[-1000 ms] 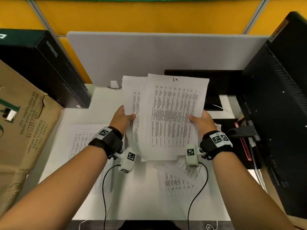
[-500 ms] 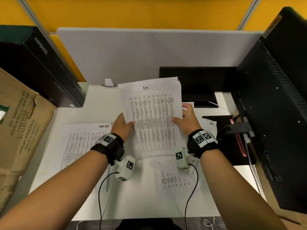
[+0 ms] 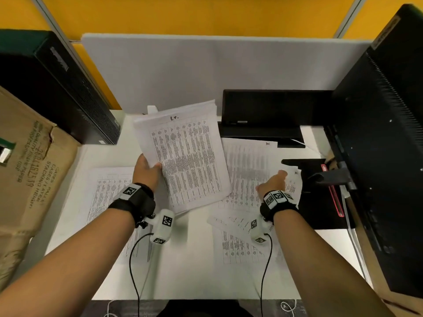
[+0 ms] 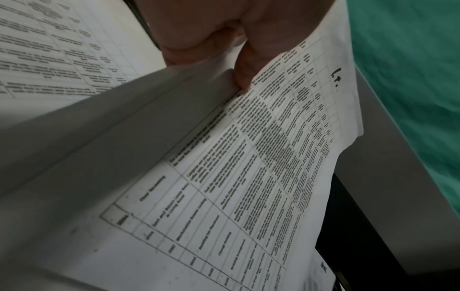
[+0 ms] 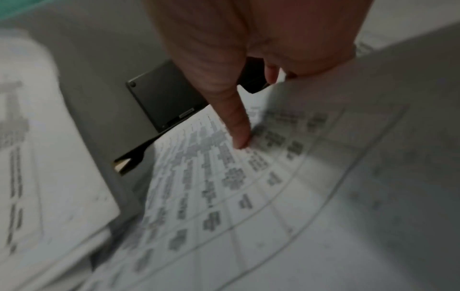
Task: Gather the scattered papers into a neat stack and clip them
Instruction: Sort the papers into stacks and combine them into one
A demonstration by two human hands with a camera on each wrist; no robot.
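On the white desk (image 3: 194,259) loose printed sheets (image 3: 247,179) lie left, right and near. We hold the gathered paper stack (image 3: 185,156) above the middle, our left hand (image 3: 146,170) pinching its left edge. Our right hand (image 3: 272,181), one finger (image 5: 236,126) extended, touches a sheet on the right; its grip we cannot tell.

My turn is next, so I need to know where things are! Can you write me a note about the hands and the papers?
Left hand grips the gathered stack, lifted and tilted above the desk.
Right hand is on a loose sheet beside the stack; its grip is too blurred to tell.
Done: several sheets gathered.
Left: sheets at the left and front right, squaring up, clipping. No clip in view.
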